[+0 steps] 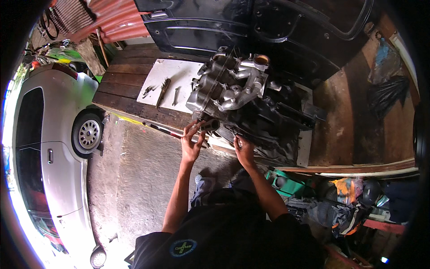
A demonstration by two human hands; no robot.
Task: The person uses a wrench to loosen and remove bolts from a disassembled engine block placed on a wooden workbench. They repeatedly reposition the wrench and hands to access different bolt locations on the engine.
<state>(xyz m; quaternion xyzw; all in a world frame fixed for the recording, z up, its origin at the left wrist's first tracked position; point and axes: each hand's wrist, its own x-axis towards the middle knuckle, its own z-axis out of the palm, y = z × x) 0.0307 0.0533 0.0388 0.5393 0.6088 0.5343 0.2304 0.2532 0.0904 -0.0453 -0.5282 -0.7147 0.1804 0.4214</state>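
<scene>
Both hands grip the engine (242,96) at the platform (134,105) edge (open concrete floor (143,179) leftward): left hand (191,142), right hand (244,150).

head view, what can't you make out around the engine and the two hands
- Right hand: fingertips hidden against the dark engine; grip unclear.
- Left hand: at a dark tube; contact too small to judge.
- Tools on white board: too small to identify.
- Engine's far side: hidden by its own bulk.

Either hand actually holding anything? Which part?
Left hand cups the end of a dark stub pipe low on the engine. Right hand presses the engine's dark lower edge; a grip cannot be told.
</scene>
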